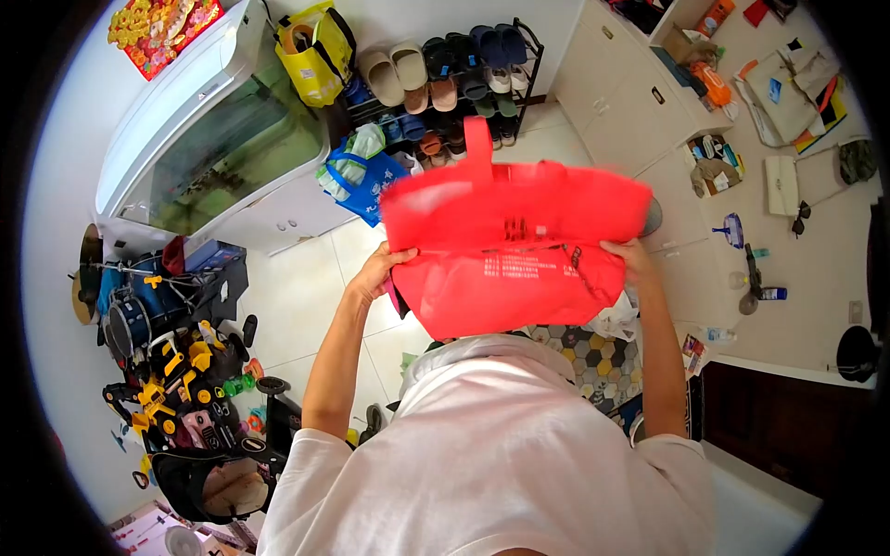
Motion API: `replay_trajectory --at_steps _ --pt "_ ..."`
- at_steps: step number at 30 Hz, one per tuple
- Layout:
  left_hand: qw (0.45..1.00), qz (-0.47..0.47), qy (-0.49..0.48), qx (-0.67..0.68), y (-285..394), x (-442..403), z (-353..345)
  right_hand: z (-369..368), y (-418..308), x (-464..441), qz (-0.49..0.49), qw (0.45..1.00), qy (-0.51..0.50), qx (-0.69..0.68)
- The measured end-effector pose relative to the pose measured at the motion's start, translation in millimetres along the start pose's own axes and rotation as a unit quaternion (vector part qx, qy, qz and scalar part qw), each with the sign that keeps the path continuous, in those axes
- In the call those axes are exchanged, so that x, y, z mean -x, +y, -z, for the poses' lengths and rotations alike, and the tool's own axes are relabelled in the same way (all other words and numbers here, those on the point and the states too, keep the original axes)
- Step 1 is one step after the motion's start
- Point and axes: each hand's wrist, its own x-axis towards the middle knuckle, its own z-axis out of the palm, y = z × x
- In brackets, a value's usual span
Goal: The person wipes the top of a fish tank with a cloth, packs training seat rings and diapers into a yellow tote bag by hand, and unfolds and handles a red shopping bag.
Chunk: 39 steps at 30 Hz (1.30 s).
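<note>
A red tote bag [519, 278] with pale printed lettering is stretched out in front of my body. Its upper part is folded over and smeared by motion, and a red handle loop [478, 148] sticks up on the far side. My left hand [377, 271] grips the bag's left edge, thumb on top and fingers underneath. At the right edge, my right hand [630, 259] pinches the bag in the same way; its fingers are partly hidden behind the fabric. Inside the bag nothing can be made out.
Beyond the bag stands a shoe rack [528, 69] with a yellow bag [315, 56] and a blue bag [363, 181] by it. A fish tank [222, 148] is at the left, above many toys [176, 380]. White cabinets [612, 83] line the right. A patterned mat [603, 361] lies underfoot.
</note>
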Motion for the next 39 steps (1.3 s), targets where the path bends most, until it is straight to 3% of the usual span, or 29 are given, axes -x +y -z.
replay_trajectory --at_steps 1,4,5,6,7,8,10,13,15,18,20,22,23,26,27,28,30,31,32,34,37,38,39 --pt "0.999 -0.003 0.017 0.043 -5 -2 1 29 18 -8 -0.005 0.997 -0.073 0.034" --pt "0.990 -0.056 -0.122 0.032 -20 -20 31 40 31 -8 0.055 0.988 -0.079 0.119" --pt "0.998 -0.042 -0.037 -0.024 -6 -10 11 39 27 -12 0.072 0.981 -0.082 0.159" --pt "0.992 -0.074 -0.051 -0.093 3 -6 13 39 26 -15 0.089 0.972 -0.085 0.199" --pt "0.979 -0.105 -0.067 -0.162 12 -5 18 53 31 -16 -0.013 1.000 0.023 0.006" --pt "0.960 -0.136 -0.082 -0.230 20 -4 19 55 14 -7 -0.020 0.989 0.127 0.074" --pt "0.915 -0.186 -0.082 -0.349 33 -1 2 59 -1 -18 0.104 0.969 0.106 0.199" --pt "0.801 -0.294 -0.143 -0.502 41 -8 -30 -48 -57 -13 0.163 0.879 -0.008 0.449" --pt "0.718 -0.354 -0.167 -0.575 43 -10 -55 -92 -56 -25 0.238 0.757 -0.132 0.595" --pt "0.663 -0.407 -0.193 -0.598 44 4 -83 -135 -26 -32 0.149 0.654 -0.199 0.715" --pt "0.643 -0.424 -0.213 -0.601 51 19 -95 -133 2 -40 0.210 0.690 -0.123 0.681" --pt "0.637 -0.418 -0.236 -0.603 53 30 -97 -128 22 -43 0.157 0.728 -0.110 0.658" --pt "0.632 -0.346 -0.254 -0.646 53 32 -90 -123 31 -44 0.129 0.746 -0.104 0.645" --pt "0.757 -0.342 -0.117 -0.545 46 35 -81 -99 49 -44 0.217 0.705 -0.004 0.675" --pt "0.734 -0.385 -0.063 -0.556 52 38 -77 -91 45 -43 0.193 0.704 0.050 0.681" --pt "0.779 -0.358 0.026 -0.514 38 30 -62 -83 40 -41 0.168 0.701 0.104 0.685" --pt "0.849 -0.234 0.010 -0.473 35 40 -57 -86 26 -41 0.151 0.698 0.191 0.674" --pt "0.896 -0.236 -0.019 -0.376 11 32 -51 -96 19 -40 0.158 0.701 0.225 0.659" --pt "0.906 -0.193 -0.019 -0.377 1 32 -59 -109 12 -39 0.166 0.703 0.258 0.642" --pt "0.907 -0.248 0.006 -0.340 -29 20 -79 -145 7 -39 0.157 0.689 0.216 0.674" --pt "0.972 -0.230 0.027 -0.032 -59 -6 -98 -210 37 -37 0.193 0.686 0.152 0.685" --pt "0.978 -0.174 0.015 -0.117 -62 -17 -84 -226 58 -36 0.226 0.693 0.104 0.676" --pt "0.985 -0.166 -0.008 -0.055 -51 -11 -84 -254 50 -23 0.143 0.745 0.039 0.651"
